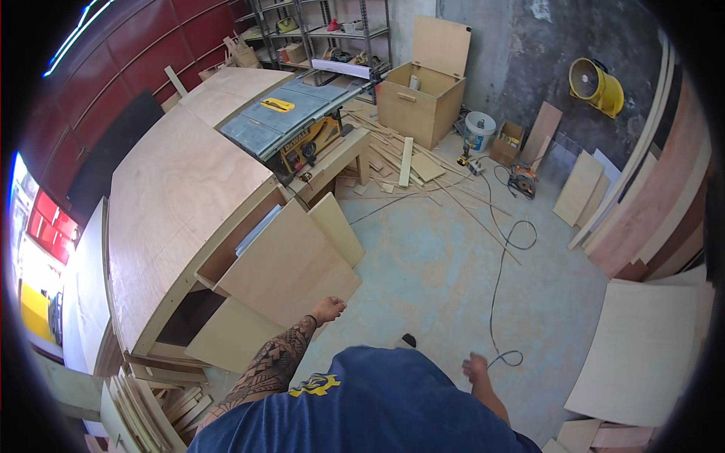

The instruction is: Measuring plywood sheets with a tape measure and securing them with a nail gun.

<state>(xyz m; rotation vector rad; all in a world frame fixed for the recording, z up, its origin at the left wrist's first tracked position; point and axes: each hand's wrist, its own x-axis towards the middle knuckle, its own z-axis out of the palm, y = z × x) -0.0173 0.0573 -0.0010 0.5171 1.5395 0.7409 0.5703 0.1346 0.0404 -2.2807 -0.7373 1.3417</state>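
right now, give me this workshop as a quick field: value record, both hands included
left hand: fingers curled, in front of a leaning plywood panel
right hand: blurred, beside a looping dark cable
table saw: grey top, yellow body
wooden box: lid up, near the wall
wood strips: scattered before the box
fan: yellow, beside the wall

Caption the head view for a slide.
Left hand near a leaning plywood panel, right hand above the workshop floor, table saw beyond.

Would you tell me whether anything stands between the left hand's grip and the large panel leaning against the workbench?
Nothing visible stands between the left hand's grip and the large panel; the grip overlaps the panel's lower right edge in this view, but I cannot tell whether they touch.
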